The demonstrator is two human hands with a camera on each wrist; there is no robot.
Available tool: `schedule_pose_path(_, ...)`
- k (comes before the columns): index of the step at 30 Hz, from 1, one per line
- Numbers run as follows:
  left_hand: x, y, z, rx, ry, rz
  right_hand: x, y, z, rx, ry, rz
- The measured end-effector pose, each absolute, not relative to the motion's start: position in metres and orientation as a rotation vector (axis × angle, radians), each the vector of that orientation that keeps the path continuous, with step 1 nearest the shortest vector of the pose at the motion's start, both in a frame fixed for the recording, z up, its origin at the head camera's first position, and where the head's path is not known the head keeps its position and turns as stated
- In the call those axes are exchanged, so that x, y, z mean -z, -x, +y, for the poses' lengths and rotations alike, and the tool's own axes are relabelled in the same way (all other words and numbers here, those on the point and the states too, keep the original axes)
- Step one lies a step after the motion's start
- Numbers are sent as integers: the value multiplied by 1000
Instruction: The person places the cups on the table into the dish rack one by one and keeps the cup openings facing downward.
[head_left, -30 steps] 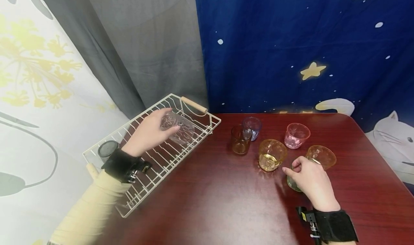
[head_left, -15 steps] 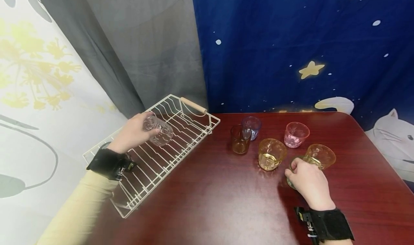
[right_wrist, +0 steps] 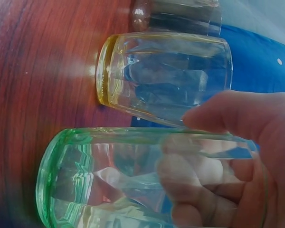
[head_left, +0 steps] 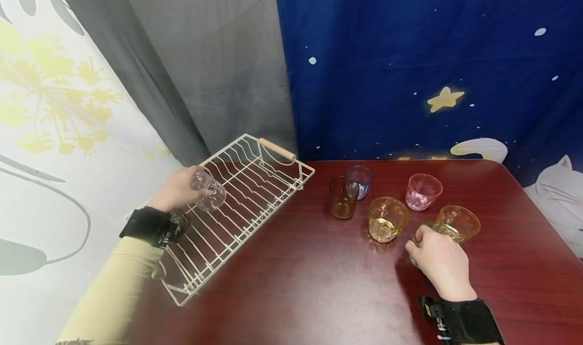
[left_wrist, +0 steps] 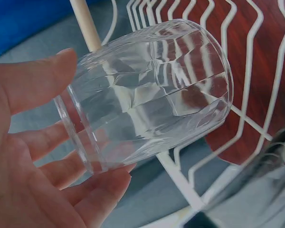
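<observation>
My left hand [head_left: 177,189] holds a clear faceted glass [head_left: 210,190] over the wire dish rack [head_left: 237,233]. In the left wrist view, the thumb and fingers wrap the heavy base of this tilted glass [left_wrist: 147,95], its mouth pointing away from the palm. On the right of the table, my right hand [head_left: 439,256] grips a green-tinted glass [right_wrist: 118,175] near its rim. That glass stands upright, largely hidden under the hand in the head view. Just beyond it are two yellow glasses [head_left: 387,218], [head_left: 460,221], one on either side of the hand.
Farther back stand a brown glass [head_left: 342,198], a bluish-purple glass [head_left: 361,180] and a pink glass [head_left: 423,190]. A dark grey glass [left_wrist: 261,185] sits in the rack close to the left wrist. Curtains hang behind the table [head_left: 309,284].
My left hand has carried the clear glass leftward and slightly down along the rack, toward its near left end. My right hand stays at the green glass, nearly still.
</observation>
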State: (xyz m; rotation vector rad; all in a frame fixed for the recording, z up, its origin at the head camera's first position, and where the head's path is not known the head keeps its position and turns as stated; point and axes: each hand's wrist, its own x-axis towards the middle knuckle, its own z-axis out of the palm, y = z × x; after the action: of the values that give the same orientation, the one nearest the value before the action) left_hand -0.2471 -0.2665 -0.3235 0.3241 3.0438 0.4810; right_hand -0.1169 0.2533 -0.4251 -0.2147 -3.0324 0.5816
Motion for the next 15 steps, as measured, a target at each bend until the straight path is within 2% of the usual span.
schedule_pose_path(15,338,256,-285,-453,-208,2989,429,114,251,-560,237,-2989)
